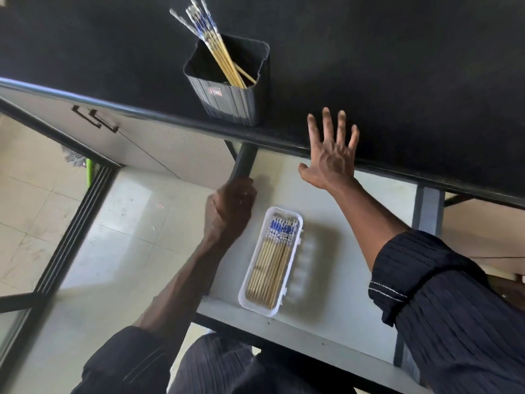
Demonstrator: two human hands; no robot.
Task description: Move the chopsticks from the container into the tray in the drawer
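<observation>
One dark ribbed container (231, 89) stands near the front edge of the black counter (397, 66), and one white tray (295, 220) lies in the open drawer (355, 280) below it. The chopsticks are split into two lots. A small bunch (210, 38) leans in the container, about five or six as far as can be made out, their patterned tops fanning up and to the left above the rim and their plain ends resting against the container's near wall. A larger batch (274, 260), around ten though packed too tightly to count surely, lies flat and side by side along the tray's left half; the tray's right half is bare. All are pale bamboo-yellow sticks with blue-and-white patterned tops, and in the tray those tops point toward the counter. The left hand (230, 209) is curled closed, knuckles up, at the drawer's left side just beside the tray; whether it grips the drawer's edge cannot be told, and no chopstick shows in it. The right hand (331, 155) is spread wide, fingers apart and straight, holding nothing, over the counter's front edge to the right of the container.
</observation>
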